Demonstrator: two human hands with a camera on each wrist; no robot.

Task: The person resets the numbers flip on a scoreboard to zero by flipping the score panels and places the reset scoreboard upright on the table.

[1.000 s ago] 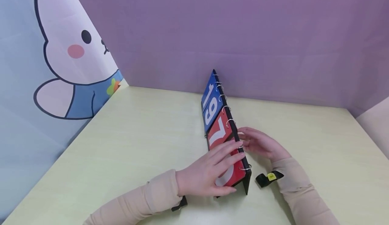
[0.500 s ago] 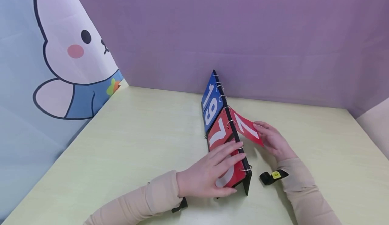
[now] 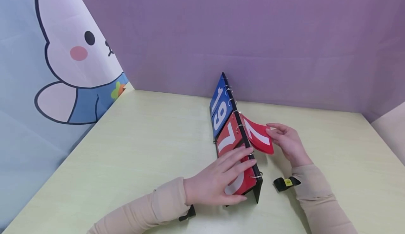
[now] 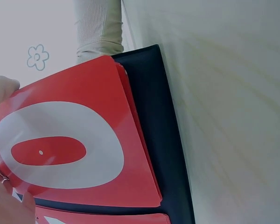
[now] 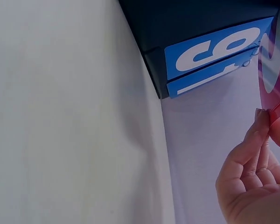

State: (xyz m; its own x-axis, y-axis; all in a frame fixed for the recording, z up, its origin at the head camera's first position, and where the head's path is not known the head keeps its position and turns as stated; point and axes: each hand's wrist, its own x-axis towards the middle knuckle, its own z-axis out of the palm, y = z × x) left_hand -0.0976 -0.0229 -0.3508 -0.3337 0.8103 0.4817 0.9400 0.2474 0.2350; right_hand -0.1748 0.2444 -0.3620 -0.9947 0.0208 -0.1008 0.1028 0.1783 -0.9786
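A black tabletop flip scoreboard [image 3: 258, 188] stands like a tent, its number cards hung on metal rings along the top. My left hand [image 3: 215, 183] lies over its near end with fingers straight and spread across the front up to the top edge. Under that hand is a red card with a white 0 [image 4: 102, 74]. Behind the board my right hand [image 3: 286, 141] pinches the outer edge of a red 7 card [image 3: 257, 143], which bends out from the rings. In the right wrist view, thumb and fingertips meet on the edge of that card [image 5: 269, 100].
Blue number cards [image 3: 221, 104] fill the far half of the scoreboard. The pale table [image 3: 164, 132] meets a purple cloth [image 3: 221, 33] at the back. At the left hangs a cloth printed with a cartoon rabbit [image 3: 72, 26]. Black straps [image 3: 286, 183] hang at both wrists.
My right hand has come out from behind the scoreboard to the right, drawing the red 7 card away from the back and then slightly upward. My left hand has stayed in place.
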